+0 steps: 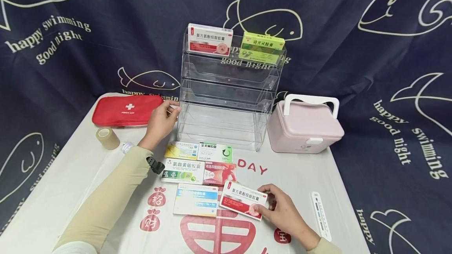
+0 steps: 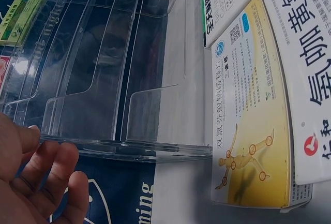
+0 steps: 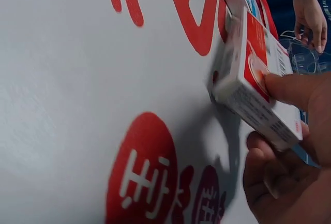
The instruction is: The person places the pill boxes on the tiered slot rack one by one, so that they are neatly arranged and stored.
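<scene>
My right hand point(image 1: 282, 209) pinches a white and red medicine box point(image 1: 243, 200) by its right end, tilted just above the table, thumb on its front. Beside the left edge of the clear tiered display rack point(image 1: 226, 115) is my left hand point(image 1: 163, 122), its fingers loosely bent. In the left wrist view those fingertips point(image 2: 67, 154) lie close against the rack's side edge; firm contact cannot be told. Near the rack's front lie a yellow-white box point(image 2: 248, 115), a green-white box point(image 1: 215, 153), a white capsule box point(image 1: 183, 171), a pink-red box point(image 1: 219, 173) and a blue-white box point(image 1: 196, 200).
On the rack's top tier stand another red-white box point(image 1: 210, 40) and a green box point(image 1: 261, 48). A red first-aid pouch point(image 1: 127, 110) and a tan tape roll point(image 1: 107, 138) lie left. Right are a pink case point(image 1: 305, 126) with white handle and a thermometer point(image 1: 320, 215).
</scene>
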### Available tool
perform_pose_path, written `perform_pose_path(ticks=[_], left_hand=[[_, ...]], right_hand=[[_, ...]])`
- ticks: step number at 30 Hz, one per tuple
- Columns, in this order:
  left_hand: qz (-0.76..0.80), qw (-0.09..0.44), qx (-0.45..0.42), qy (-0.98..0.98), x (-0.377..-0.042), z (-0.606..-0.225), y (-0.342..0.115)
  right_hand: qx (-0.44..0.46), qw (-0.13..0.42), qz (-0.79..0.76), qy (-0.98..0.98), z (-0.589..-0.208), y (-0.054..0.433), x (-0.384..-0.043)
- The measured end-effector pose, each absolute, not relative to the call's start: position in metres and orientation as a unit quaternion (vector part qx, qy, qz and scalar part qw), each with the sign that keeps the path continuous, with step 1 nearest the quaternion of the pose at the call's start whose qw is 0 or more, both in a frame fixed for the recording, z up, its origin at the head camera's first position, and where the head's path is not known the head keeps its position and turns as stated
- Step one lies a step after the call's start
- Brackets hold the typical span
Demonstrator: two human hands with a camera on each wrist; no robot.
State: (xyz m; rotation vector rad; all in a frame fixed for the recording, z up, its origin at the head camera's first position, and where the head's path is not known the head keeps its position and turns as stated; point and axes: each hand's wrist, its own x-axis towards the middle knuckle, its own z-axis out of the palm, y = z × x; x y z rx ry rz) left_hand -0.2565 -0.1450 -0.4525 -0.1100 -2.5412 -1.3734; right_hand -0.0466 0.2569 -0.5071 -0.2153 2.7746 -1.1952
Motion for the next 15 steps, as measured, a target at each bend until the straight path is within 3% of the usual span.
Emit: perform_pose_path(ticks=[5,15], left_hand=[[-0.470,0.130,-0.038,-0.872,-0.2563,-0.4523,-0.1449],[-0.472,0.129,-0.037,-0.871,-0.2552,-0.4516,-0.1448]], right_hand=[[-0.075,0.010,-0.386,0.919,-0.5063,0.2563,-0.0501],[-0.113,-0.015,-0.403,0.908,-0.5083,0.2590,-0.0496]])
